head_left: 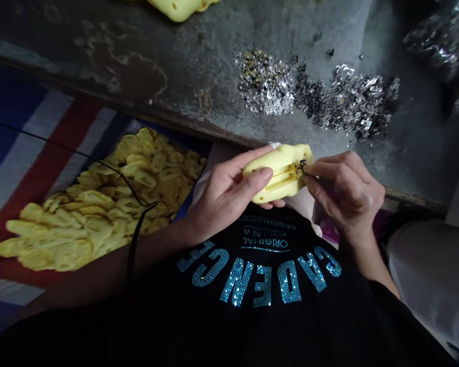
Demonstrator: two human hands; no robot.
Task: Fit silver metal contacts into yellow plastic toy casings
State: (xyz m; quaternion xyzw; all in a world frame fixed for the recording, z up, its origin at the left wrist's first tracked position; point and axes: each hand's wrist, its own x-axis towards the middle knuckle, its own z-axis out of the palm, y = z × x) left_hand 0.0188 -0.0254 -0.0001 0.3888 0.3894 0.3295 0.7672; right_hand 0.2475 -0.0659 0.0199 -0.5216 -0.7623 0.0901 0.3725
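**Yellow plastic shell (277,172), two-handed hold, small metal part at one end**

Left of the grip: heap of yellow shells (110,204) on a striped cloth (30,168).
Left hand (225,193): closed firmly round the shell, thumb across its face.
Between the hands: the shell, held in front of the chest, a yellow channel along its open side.
Right hand (344,196): narrow pinch on a small metal part (302,166), which sits at the shell's end.
Beyond the grip: worn metal bench (149,76), carrying two heaps of loose metal bits (348,104).
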